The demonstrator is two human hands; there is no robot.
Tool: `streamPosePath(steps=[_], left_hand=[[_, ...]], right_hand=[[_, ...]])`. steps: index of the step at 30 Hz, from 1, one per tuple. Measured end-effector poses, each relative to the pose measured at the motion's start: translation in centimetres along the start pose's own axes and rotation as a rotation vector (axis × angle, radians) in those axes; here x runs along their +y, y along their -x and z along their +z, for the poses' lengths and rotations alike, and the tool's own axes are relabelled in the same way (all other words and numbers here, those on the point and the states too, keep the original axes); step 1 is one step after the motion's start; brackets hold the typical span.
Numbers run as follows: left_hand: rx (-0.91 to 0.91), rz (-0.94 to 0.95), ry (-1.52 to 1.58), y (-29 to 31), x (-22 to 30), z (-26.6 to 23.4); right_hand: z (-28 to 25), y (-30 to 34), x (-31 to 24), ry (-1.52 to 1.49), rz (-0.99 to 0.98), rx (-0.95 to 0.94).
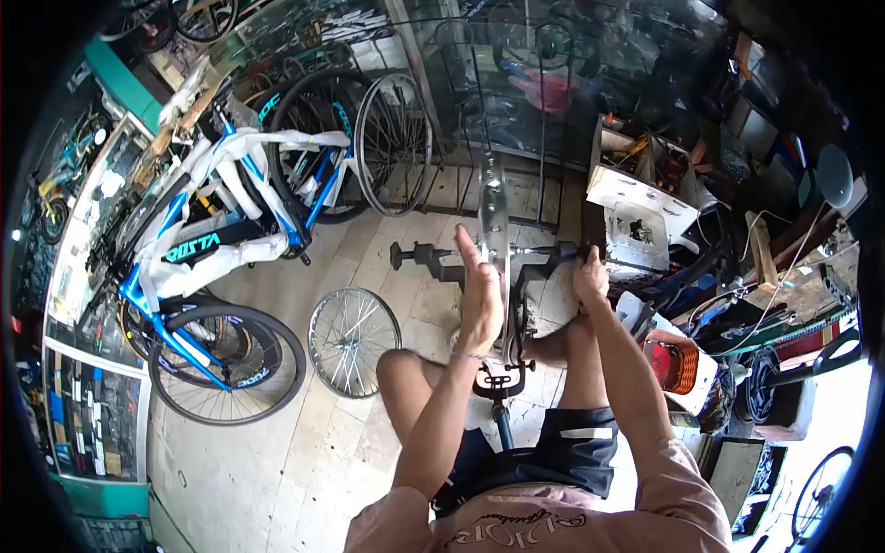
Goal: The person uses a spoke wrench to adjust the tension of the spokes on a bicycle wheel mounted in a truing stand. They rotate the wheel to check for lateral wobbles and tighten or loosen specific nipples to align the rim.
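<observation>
A bicycle wheel (495, 207) stands upright between my legs, seen nearly edge-on, in a black truing stand (433, 255). My left hand (483, 302) is held upright along the wheel's left side, fingers stretched out and holding nothing; whether the palm touches the rim I cannot tell. Over at the stand's right end, my right hand (592, 276) is closed round a dark knob (581, 252). The hub's axle reaches toward that end. A black rim gauge bracket (502, 380) of the stand sits close to my knees.
Left of me, a blue bicycle frame (171, 221) in white wrapping leans among several wheels. A bare spoked wheel (354, 343) lies on the tiled floor. A workbench (784, 295) crowded with tools and a white drawer box (641, 189) line the right. A glass cabinet (92, 405) stands far left.
</observation>
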State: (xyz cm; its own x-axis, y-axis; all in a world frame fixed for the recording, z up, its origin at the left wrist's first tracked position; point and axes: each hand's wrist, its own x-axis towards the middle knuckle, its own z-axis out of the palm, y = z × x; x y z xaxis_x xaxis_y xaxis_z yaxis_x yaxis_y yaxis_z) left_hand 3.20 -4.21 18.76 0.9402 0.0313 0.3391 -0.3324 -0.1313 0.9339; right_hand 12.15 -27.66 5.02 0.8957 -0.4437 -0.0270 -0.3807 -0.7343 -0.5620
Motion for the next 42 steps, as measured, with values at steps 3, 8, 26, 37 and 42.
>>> streamPosePath(steps=[3, 8, 26, 37, 42], left_hand=[[0.158, -0.025, 0.140, -1.2, -2.0, -2.0], [0.258, -0.093, 0.256, 1.2, -4.4, -5.5], [0.042, 0.035, -0.066, 0.7, -2.0, 2.6], [-0.132, -0.197, 0.390, -1.2, -1.2, -0.7], [-0.105, -0.218, 0.401, -1.9, -1.2, 0.2]], right_hand=[[-1.0, -1.2, 3.0, 0.032, -0.144, -0.011], [0.0, 0.5, 1.2, 0.026, -0.122, -0.011], [0.1, -1.8, 2.2, -0.003, -0.154, 0.046], [-11.9, 8.4, -11.7, -0.450, -0.282, -0.246], [-13.5, 11.0, -16.8, -0.380, -0.486, -0.259]])
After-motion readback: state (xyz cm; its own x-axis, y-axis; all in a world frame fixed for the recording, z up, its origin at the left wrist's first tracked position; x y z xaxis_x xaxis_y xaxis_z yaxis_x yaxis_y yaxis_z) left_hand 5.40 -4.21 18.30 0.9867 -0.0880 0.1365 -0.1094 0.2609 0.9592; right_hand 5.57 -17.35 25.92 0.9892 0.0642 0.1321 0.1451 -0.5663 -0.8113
